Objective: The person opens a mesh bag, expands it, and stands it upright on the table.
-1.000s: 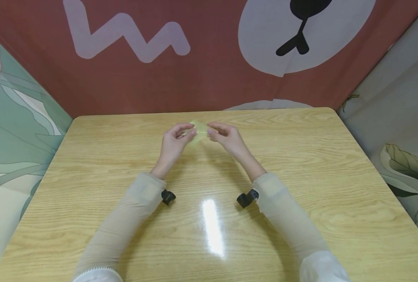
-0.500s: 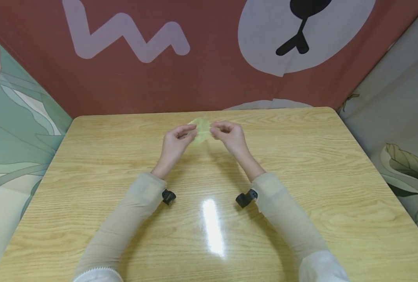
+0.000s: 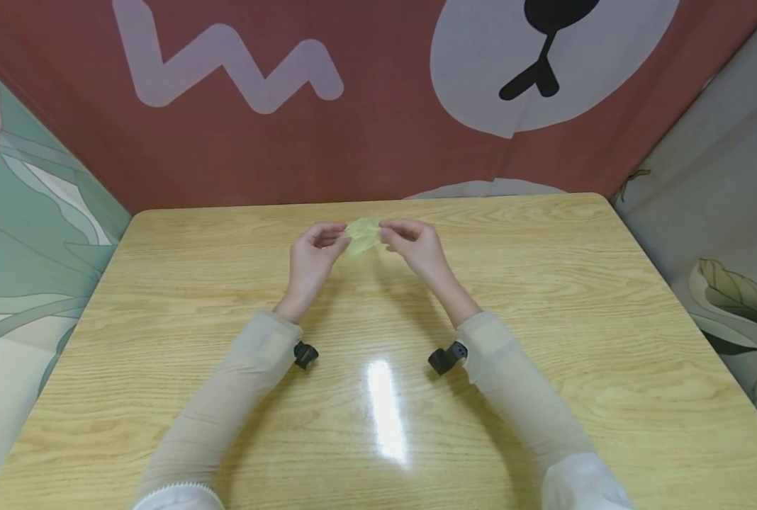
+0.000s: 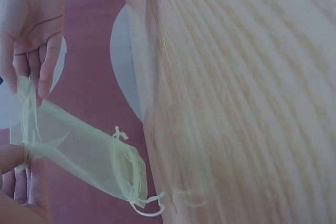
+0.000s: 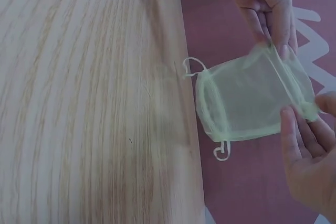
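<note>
A sheer pale yellow-green drawstring pouch (image 3: 363,235) is stretched between both hands above the far part of the table. My left hand (image 3: 311,258) pinches one side of it with thumb and fingers. The opposite side is pinched by my right hand (image 3: 419,249). In the right wrist view the organza pouch (image 5: 247,98) hangs with its gathered drawstring end away from the fingers, a cord loop at each side. The left wrist view shows the pouch (image 4: 86,137) looking flat and see-through, with nothing visible inside.
The wooden table (image 3: 225,283) has a bright light reflection near its middle. A red printed cloth (image 3: 378,156) hangs behind its far edge. Small black cameras sit at both wrists, and patterned cloths stand at either side.
The pouch has been turned and spread between the hands, showing more of its face. My left hand has shifted slightly left; the right hand has stayed nearly in place.
</note>
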### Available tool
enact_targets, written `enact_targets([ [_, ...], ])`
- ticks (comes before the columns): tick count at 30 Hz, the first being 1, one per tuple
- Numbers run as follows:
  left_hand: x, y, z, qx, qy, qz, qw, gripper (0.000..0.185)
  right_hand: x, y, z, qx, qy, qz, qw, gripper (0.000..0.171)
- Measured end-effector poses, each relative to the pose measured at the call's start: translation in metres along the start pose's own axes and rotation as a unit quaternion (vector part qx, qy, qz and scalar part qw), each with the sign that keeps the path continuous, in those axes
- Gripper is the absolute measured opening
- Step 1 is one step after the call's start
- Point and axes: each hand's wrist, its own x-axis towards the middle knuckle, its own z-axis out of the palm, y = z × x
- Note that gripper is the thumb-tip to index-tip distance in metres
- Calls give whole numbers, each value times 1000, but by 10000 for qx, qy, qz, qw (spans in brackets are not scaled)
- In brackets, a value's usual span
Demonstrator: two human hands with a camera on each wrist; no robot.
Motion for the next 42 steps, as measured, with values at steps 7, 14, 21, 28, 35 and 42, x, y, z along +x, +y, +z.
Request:
enact_targets([
  [7, 0, -4, -2, 263, -128, 95, 9995, 23, 1, 2, 0, -290, -129, 136, 9994, 26],
  [14, 0, -4, 0, 128, -355, -113, 9992, 25, 0, 0, 4, -506, 195, -24, 9985, 20],
  [21, 0, -2, 1, 292, -243, -131, 9992, 25, -1, 3, 6, -688, 580, -176, 9958, 16],
  [28, -1, -2, 2, 440, -41, -7, 9990, 25, 0, 6, 7, -644, 416, -271, 9967, 23],
  [35, -1, -2, 1, 516, -11, 44, 9987, 23, 1, 4, 3, -135, -163, 83, 9997, 34],
  [42, -1, -2, 1, 377, -151, 80, 9991, 23, 3, 2, 2, 58, -95, 301, 9995, 31],
])
